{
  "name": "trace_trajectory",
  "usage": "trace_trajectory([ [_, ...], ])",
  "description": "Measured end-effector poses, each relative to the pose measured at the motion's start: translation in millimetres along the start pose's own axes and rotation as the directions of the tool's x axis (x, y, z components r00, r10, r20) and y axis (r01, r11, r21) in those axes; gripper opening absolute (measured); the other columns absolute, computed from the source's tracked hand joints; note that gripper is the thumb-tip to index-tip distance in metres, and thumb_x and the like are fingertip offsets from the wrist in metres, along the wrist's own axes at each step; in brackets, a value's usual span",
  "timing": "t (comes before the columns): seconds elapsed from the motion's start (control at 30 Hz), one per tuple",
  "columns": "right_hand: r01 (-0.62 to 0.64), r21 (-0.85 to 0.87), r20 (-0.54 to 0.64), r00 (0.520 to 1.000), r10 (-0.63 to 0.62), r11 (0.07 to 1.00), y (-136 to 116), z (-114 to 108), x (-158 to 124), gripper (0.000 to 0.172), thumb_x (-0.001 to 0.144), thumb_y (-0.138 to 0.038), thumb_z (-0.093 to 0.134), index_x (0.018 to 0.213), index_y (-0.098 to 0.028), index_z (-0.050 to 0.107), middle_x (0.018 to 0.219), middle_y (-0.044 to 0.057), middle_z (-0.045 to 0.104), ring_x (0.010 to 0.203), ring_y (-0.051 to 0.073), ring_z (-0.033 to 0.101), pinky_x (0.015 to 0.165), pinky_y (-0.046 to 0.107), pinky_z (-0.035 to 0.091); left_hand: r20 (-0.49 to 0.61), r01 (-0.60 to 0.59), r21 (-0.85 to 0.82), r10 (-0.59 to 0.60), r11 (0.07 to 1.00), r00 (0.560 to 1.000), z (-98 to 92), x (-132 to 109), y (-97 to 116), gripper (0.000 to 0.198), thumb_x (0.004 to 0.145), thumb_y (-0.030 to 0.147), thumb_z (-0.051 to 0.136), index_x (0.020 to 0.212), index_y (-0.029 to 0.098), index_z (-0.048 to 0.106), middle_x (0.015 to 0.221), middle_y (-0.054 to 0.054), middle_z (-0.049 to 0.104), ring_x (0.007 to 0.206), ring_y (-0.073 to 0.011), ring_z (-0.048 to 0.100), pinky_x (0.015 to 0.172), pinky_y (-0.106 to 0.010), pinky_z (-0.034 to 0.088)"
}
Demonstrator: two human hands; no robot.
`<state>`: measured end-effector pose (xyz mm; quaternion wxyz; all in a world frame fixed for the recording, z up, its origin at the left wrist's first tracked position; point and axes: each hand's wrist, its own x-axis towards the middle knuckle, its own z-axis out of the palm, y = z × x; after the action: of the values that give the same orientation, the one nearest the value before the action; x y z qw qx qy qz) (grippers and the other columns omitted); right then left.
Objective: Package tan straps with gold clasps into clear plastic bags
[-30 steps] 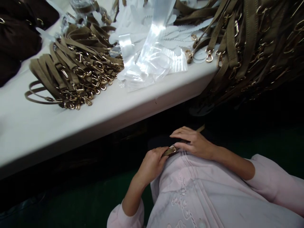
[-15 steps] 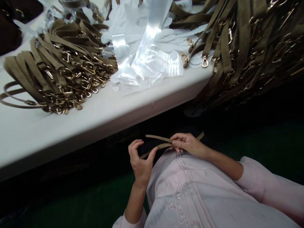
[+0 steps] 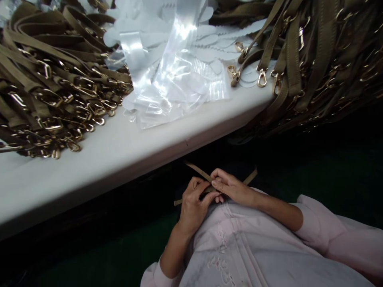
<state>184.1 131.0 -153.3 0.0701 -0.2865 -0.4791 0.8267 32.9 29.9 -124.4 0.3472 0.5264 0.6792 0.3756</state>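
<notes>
Both my hands meet in my lap below the table edge, pinching a thin olive-brown strap [image 3: 197,170]. My left hand [image 3: 193,205] has its fingers closed on the strap from the left. My right hand [image 3: 231,187] pinches the same strap from the right, thumb and fingers pressed together. One strap end sticks up and left of my fingers, another piece [image 3: 250,176] shows behind my right hand. I wear a pale pink top [image 3: 239,247].
On the white table [image 3: 89,159] lies a large pile of olive straps with gold clasps [image 3: 54,87] at the left. Clear plastic bags and white paper pieces [image 3: 173,63] lie in the middle. More straps [image 3: 305,52] hang over the right table edge.
My left hand, which had let go and opened half a second ago, has closed on the strap beside my right hand. The view has shifted left across the table.
</notes>
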Motion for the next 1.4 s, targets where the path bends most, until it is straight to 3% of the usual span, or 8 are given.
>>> trace_trajectory([
  [0.13,-0.067,-0.056,-0.027,0.997,0.066,0.996,2.3,-0.5,2.0,0.044,0.087,-0.061,0.060,0.093,-0.020,0.045,0.062,-0.004,0.059,0.050,0.008,0.049,0.048,0.017,0.037,0.030,0.033,-0.079,-0.031,0.996,0.999,3.0,-2.8,-4.8,0.021,0.084,0.026,0.072,0.105,0.025,0.072,0.093,-0.003,0.060,0.086,-0.0157,0.058,0.076,-0.027,0.048],
  [0.33,-0.122,0.109,-0.007,0.992,0.123,0.987,-3.9,-2.0,2.2,0.045,0.080,-0.057,0.071,0.088,-0.018,0.049,0.056,-0.006,0.052,0.048,0.006,0.044,0.047,0.016,0.033,0.079,0.150,-0.071,-0.144,0.986,0.986,0.6,-5.2,-4.5,0.011,0.082,0.024,0.071,0.092,0.020,0.068,0.089,-0.001,0.063,0.080,-0.0145,0.058,0.070,-0.025,0.044],
  [0.47,-0.090,0.254,-0.057,0.992,0.108,0.963,-12.9,-17.7,-3.3,0.039,0.079,-0.048,0.076,0.084,-0.016,0.053,0.071,-0.002,0.055,0.051,0.004,0.040,0.044,0.017,0.024,0.128,0.324,-0.046,-0.316,0.945,0.940,-19.8,-21.5,-31.5,0.012,0.085,0.028,0.066,0.080,0.017,0.067,0.074,0.001,0.061,0.066,-0.0118,0.053,0.060,-0.023,0.038],
  [0.6,-0.070,0.331,-0.183,0.974,0.136,0.941,-13.6,-38.0,-6.0,0.036,0.078,-0.041,0.079,0.084,-0.017,0.054,0.085,0.002,0.058,0.052,0.003,0.039,0.043,0.018,0.019,0.061,0.450,-0.050,-0.447,0.892,0.893,-49.6,-43.7,-59.5,0.020,0.087,0.032,0.062,0.079,0.016,0.069,0.068,0.001,0.060,0.063,-0.0119,0.050,0.058,-0.023,0.036],
  [0.77,-0.075,0.311,-0.207,0.968,0.145,0.947,-9.8,-36.9,-2.6,0.038,0.076,-0.043,0.079,0.084,-0.016,0.053,0.083,0.001,0.055,0.052,0.003,0.041,0.043,0.017,0.018,0.081,0.502,-0.020,-0.499,0.864,0.863,-63.2,-54.0,-66.6,0.021,0.080,0.039,0.071,0.084,0.019,0.071,0.075,0.001,0.063,0.068,-0.0142,0.053,0.062,-0.024,0.039],
  [0.93,-0.056,0.243,-0.247,0.962,0.117,0.968,-12.0,-38.8,-1.8,0.040,0.075,-0.045,0.080,0.083,-0.017,0.052,0.075,-0.001,0.053,0.051,0.004,0.041,0.043,0.017,0.019,0.157,0.545,-0.081,-0.530,0.834,0.834,-62.6,-60.4,-79.1,0.024,0.079,0.041,0.071,0.090,0.020,0.071,0.087,-0.002,0.067,0.081,-0.0186,0.060,0.074,-0.028,0.044],
  [1.2,-0.086,0.090,-0.366,0.924,0.113,0.992,-1.3,-64.1,-9.4,0.046,0.070,-0.048,0.082,0.096,-0.018,0.060,0.076,-0.001,0.058,0.052,0.004,0.041,0.044,0.017,0.024,0.086,0.572,-0.029,-0.568,0.820,0.818,-82.6,-82.9,-99.0,0.026,0.076,0.037,0.074,0.096,0.020,0.072,0.086,-0.002,0.068,0.077,-0.0168,0.060,0.069,-0.026,0.045],
  [1.4,-0.128,-0.181,-0.215,0.973,0.087,0.975,-0.8,-58.2,-3.6,0.045,0.079,-0.060,0.067,0.088,-0.018,0.051,0.098,0.010,0.069,0.056,0.009,0.051,0.047,0.022,0.035,0.059,0.547,0.065,-0.551,0.834,0.832,-90.2,-84.6,-98.7,0.026,0.074,0.031,0.075,0.099,0.021,0.074,0.088,-0.003,0.071,0.078,-0.0181,0.062,0.073,-0.029,0.047],
])
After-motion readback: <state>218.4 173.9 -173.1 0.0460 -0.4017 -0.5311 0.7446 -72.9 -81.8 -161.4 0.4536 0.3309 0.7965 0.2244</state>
